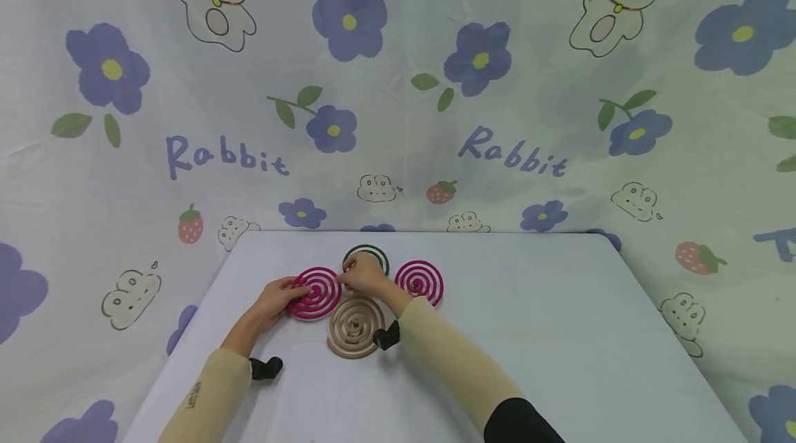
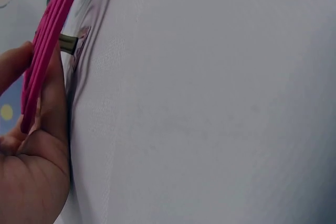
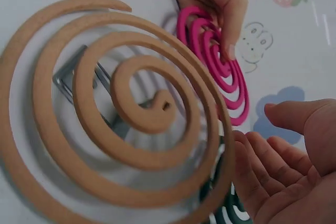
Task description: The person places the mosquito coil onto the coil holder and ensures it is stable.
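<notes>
A pink mosquito coil (image 2: 50, 40) is in my left hand (image 1: 273, 301), pinched at its edge between thumb and fingers. In the left wrist view a short dark post (image 2: 69, 43) stands out under it. My right hand (image 3: 294, 166) has its thumb apart from loosely bent fingers, with nothing between them. Those fingers are right beside the held coil and partly cover a dark green coil (image 1: 365, 247) behind. A brown coil (image 3: 79, 87) sits on a metal stand (image 3: 65, 80) nearer me, under the right wrist.
Another pink coil (image 1: 420, 263) lies on the white table (image 1: 560, 332), right of the green one. Behind the table hangs a cloth (image 1: 398, 118) printed with flowers and rabbits. A dark wrist camera (image 1: 387, 336) overlaps the brown coil's right edge in the head view.
</notes>
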The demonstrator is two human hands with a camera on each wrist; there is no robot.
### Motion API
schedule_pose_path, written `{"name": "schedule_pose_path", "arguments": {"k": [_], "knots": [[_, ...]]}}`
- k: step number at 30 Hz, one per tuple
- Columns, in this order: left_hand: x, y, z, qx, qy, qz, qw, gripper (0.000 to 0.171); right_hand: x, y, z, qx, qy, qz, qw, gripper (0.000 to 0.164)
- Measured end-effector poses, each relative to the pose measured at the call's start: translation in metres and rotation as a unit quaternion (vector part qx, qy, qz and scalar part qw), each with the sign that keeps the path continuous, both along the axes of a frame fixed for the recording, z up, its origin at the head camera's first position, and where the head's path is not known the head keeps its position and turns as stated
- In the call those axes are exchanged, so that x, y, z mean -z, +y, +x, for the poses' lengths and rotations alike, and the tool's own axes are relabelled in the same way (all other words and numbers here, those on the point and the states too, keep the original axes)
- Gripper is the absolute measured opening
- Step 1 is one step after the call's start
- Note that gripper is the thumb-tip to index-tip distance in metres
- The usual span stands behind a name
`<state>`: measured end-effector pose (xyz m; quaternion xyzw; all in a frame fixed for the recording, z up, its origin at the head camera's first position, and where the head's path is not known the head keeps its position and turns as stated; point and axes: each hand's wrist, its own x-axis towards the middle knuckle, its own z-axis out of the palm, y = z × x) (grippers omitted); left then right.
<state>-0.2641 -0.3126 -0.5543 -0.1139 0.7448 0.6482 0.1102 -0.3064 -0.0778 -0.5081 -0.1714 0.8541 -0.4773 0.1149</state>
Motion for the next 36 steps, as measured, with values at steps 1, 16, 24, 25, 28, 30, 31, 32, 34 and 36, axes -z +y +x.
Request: {"name": "schedule_pose_path", "arguments": {"k": [1,16,24,25,28,30,31,32,34,36], "knots": [[0.0,0.0,0.0,0.0,0.0,0.002,1.0,0.07,-0.003,0.003,0.0,-0.001,0.003,0.002,1.0,0.028],[-0.001,-0.011,0.0,0.014,0.016,-0.009,0.9997,0.063,-0.043,0.059,-0.001,-0.059,0.09,0.079,0.991,0.029],[-0.01,-0.029,0.01,0.031,0.056,-0.089,0.994,0.057,-0.064,0.094,0.014,-0.072,0.145,0.104,0.981,0.028],[-0.011,-0.031,0.011,0.034,0.06,-0.103,0.9922,0.057,-0.067,0.1,0.016,-0.074,0.142,0.103,0.982,0.028],[-0.017,-0.038,0.016,0.056,0.061,-0.138,0.9869,0.058,-0.075,0.118,0.02,-0.076,0.136,0.099,0.983,0.025],[-0.021,-0.042,0.02,0.071,0.057,-0.152,0.9841,0.058,-0.078,0.13,0.021,-0.074,0.138,0.095,0.983,0.023],[-0.025,-0.043,0.022,0.077,0.053,-0.16,0.9827,0.058,-0.079,0.137,0.021,-0.07,0.143,0.095,0.983,0.023],[-0.028,-0.044,0.024,0.084,0.052,-0.169,0.9807,0.057,-0.081,0.143,0.022,-0.063,0.15,0.096,0.982,0.023],[-0.034,-0.046,0.028,0.097,0.061,-0.194,0.9743,0.057,-0.083,0.155,0.025,-0.048,0.161,0.1,0.981,0.023],[-0.038,-0.047,0.03,0.102,0.074,-0.231,0.9648,0.055,-0.085,0.167,0.028,-0.032,0.173,0.107,0.979,0.023]]}}
